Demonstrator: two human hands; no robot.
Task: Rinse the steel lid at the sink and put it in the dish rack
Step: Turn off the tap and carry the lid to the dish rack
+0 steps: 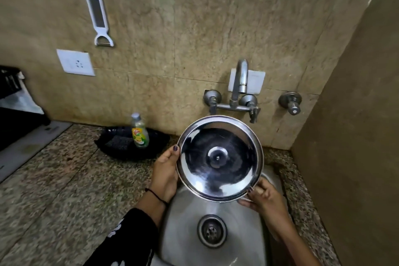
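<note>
Steel lid (220, 158) sat tilted over the sink (185, 222), under the dry spout (241, 75). My left hand (165, 176) and right hand (264, 197) each pinched its rim. I'd open the tap and rotate it under flow; rack wasn't visible.

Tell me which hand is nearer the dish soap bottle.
Left. The left hand holds the steel lid's rim just right of the dish soap bottle; the right hand is beyond the lid.

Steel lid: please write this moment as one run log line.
steel lid held over sink | left hand, right hand on rim | tap dry
</note>
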